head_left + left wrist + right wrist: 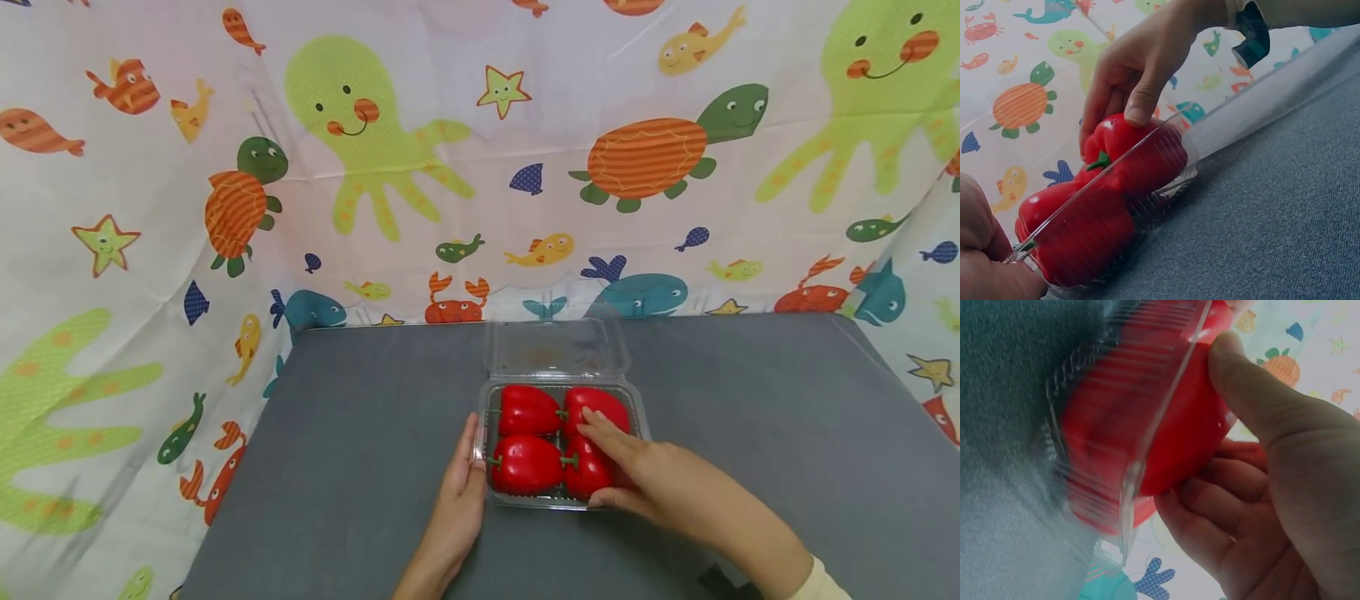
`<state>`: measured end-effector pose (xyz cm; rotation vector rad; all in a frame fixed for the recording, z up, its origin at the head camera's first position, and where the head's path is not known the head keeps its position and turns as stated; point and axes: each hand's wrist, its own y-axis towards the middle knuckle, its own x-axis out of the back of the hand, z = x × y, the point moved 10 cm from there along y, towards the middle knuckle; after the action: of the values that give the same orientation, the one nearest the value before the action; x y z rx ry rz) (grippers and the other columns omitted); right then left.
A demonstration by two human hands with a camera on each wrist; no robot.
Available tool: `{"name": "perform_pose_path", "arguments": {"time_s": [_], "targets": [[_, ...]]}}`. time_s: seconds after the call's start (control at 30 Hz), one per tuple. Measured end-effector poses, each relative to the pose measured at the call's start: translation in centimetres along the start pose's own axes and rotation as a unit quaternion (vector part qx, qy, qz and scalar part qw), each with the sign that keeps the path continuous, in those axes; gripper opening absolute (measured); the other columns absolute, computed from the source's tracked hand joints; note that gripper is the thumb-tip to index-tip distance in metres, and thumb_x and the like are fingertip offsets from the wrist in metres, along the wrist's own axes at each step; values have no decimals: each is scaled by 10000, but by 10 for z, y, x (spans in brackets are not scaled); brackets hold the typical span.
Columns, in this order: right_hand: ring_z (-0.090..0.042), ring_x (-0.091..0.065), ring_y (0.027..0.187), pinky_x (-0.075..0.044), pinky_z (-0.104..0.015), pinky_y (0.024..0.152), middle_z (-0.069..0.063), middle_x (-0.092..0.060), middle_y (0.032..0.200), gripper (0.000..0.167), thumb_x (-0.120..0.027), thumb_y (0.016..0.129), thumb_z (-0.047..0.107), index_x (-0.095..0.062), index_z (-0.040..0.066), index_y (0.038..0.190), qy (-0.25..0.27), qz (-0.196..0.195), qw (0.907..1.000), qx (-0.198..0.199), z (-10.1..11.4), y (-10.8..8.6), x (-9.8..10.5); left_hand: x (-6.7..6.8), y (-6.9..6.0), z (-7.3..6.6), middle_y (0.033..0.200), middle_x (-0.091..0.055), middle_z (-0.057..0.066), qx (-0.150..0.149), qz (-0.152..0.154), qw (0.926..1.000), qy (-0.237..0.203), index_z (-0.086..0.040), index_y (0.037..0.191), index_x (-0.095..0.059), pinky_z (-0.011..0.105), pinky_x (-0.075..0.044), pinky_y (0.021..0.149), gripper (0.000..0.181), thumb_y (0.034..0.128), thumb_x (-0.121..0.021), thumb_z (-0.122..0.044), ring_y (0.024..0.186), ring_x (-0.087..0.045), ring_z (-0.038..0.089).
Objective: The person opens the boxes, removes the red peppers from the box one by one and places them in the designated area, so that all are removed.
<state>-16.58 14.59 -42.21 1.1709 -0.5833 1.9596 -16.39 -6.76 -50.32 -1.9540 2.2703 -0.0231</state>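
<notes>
A clear plastic clamshell container (641,417) sits on the grey table with its lid (555,346) tipped back. Several red bell peppers with green stems lie in two rows inside, among them a front-left one (527,465) and a back-left one (528,410). My left hand (459,492) pinches the container's left rim between thumb and fingers, as the left wrist view shows. With thumb and fingers curled, my right hand (637,467) holds the front-right bell pepper (1179,437), which sits in the container. Its fingers partly cover the back-right pepper (600,407).
Grey cloth covers the table (375,433). A white curtain (465,125) printed with sea animals hangs behind and along the sides. A small dark patch (723,582) lies at the front edge near my right forearm.
</notes>
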Motion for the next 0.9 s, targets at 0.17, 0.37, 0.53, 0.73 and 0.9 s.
{"name": "perform_pose_path", "arguments": {"time_s": [0.17,0.37,0.53,0.73,0.9], "targets": [[-319,-716,1186,-647,-342,829,-87,-587,1532,898,-824,864,564,-500,143,1588,226,110,9996,129,1,1,3,1,-1,-1,1774,-98,28,11,-72,10000,33,-192,1717,-125,479,-139,1302,637,1131,-326,-45,1628,-64,263],[-278,-709,1214,-641,-313,833,-55,-609,1511,870,-836,853,562,-544,150,1561,174,67,9994,299,5,0,11,0,-1,-3,1773,-112,37,-49,-165,9998,114,-183,1715,-142,497,-124,1303,641,1124,-339,-32,1630,-62,278],[-281,-713,1198,-647,-320,808,-65,-637,1478,856,-883,841,481,-548,149,1555,156,-21,9995,274,8,-2,24,0,0,-3,1770,-121,26,17,-238,9996,130,-200,1714,-153,506,-147,1302,642,1125,-361,-51,1629,-70,279],[-221,-741,1071,-644,-270,745,-62,-659,1443,871,-865,842,532,-527,189,1567,119,-113,9999,51,5,-8,37,-2,-1,-5,1774,-92,35,38,-185,9998,81,-171,1715,-124,514,-128,1303,639,1129,-351,-55,1630,-42,286],[-271,-747,1098,-647,-282,736,-91,-643,1467,893,-880,834,512,-512,189,1581,-3,-268,9996,48,3,-9,45,-2,-1,-5,1774,-86,30,59,-172,9998,90,-178,1716,-121,503,-132,1304,638,1132,-355,-65,1630,-40,282]]}}
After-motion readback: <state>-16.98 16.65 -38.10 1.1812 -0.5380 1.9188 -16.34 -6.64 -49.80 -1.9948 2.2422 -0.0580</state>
